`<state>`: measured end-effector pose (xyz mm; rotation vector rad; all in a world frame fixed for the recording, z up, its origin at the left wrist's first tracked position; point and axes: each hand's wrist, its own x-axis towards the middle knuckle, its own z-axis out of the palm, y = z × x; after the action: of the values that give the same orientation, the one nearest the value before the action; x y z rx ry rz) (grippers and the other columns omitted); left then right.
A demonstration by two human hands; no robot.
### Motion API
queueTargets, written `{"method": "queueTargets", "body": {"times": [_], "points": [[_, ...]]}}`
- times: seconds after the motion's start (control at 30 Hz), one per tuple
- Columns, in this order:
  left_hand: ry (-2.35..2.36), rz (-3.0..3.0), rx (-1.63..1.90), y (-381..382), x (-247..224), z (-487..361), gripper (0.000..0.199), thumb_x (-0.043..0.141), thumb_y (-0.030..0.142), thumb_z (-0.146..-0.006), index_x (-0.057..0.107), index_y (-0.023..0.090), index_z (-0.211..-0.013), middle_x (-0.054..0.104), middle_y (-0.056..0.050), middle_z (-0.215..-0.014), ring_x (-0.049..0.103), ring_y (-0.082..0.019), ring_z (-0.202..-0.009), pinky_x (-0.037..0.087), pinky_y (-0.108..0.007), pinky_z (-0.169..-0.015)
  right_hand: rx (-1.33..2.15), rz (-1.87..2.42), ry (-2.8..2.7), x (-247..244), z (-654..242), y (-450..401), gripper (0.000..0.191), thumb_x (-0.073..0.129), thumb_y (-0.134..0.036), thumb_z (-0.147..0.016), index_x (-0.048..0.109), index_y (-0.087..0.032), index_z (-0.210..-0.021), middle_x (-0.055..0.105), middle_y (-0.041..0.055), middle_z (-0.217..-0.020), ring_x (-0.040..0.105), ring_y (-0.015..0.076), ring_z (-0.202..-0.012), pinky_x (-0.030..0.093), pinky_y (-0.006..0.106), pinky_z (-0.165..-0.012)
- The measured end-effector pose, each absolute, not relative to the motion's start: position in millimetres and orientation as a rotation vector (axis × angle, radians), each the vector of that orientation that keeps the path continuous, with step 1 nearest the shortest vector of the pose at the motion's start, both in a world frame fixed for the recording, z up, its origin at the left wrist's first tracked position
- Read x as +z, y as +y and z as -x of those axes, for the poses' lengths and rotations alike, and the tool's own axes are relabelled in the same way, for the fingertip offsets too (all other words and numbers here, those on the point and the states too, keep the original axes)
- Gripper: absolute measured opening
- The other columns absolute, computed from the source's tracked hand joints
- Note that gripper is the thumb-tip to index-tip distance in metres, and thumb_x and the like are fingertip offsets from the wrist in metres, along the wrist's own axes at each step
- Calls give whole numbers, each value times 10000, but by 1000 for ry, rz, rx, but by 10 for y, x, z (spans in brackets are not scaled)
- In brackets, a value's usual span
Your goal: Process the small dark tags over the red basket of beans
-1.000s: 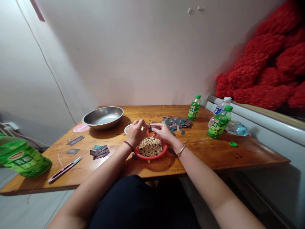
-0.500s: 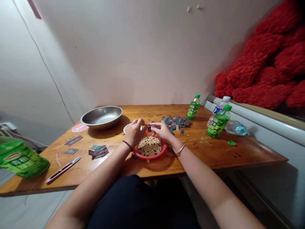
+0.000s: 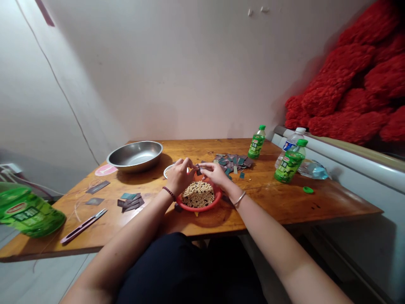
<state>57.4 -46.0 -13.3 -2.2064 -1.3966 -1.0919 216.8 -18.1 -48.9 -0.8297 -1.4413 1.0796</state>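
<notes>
Above the far side of a red plastic basket (image 3: pixel 216 202), my left hand (image 3: pixel 179 175) and my right hand (image 3: pixel 215 172) meet with fingertips pinched. Between them is a small dark piece (image 3: pixel 198 171), apparently like the flat dark pieces on the table; its exact shape is partly hidden by my fingers. Pale round beads (image 3: pixel 198 195) with some black ones among them fill the basket. Behind my left hand a white bowl (image 3: pixel 166 172) with pale contents is partly covered. A pile of dark brown and green flat pieces (image 3: pixel 236 162) lies beyond my right hand.
A steel basin (image 3: pixel 136 157) stands back left. On the left lie a pink-handled cutter (image 3: pixel 84 226), a small stack of dark pieces (image 3: pixel 131 203) and a large green bottle (image 3: pixel 28 211). Green-labelled bottles (image 3: pixel 289 162), a clear bottle (image 3: pixel 299 134) and a green cap (image 3: pixel 308 190) are on the right.
Both hands stay almost in place above the basket, with only a slight shift of the fingers around the small dark piece. Nothing else has visibly moved.
</notes>
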Motion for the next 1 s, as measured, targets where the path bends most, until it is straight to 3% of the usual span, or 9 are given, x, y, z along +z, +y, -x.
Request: {"method": "queueTargets", "body": {"times": [0.37,0.57,1.0], "points": [[-1374,2251,-1052,-443,-143,-564,182,548,393,-809,557,211,-816,587,-8,-774,551,-128,-697,345,-229,-573,1085,832,-1414,-487,-2159,-183,309,634,-178,-674,678,-128,-976,683,105,-999,646,138,-664,528,227,-518],[-1396,2264,-1036,-429,-154,-559,181,544,390,-810,568,211,-801,577,-13,-757,547,-131,-701,349,-229,-576,1076,834,-1425,-484,-2170,-185,282,638,-176,-681,685,-144,-958,684,99,-996,661,170,-754,553,271,-613],[-1407,2211,-989,-430,-159,-563,206,500,408,-832,566,220,-783,568,-16,-738,523,-126,-664,316,-225,-538,1093,814,-1425,-440,-2153,-227,288,616,-146,-688,674,-131,-969,693,91,-955,654,161,-760,537,223,-541]]}}
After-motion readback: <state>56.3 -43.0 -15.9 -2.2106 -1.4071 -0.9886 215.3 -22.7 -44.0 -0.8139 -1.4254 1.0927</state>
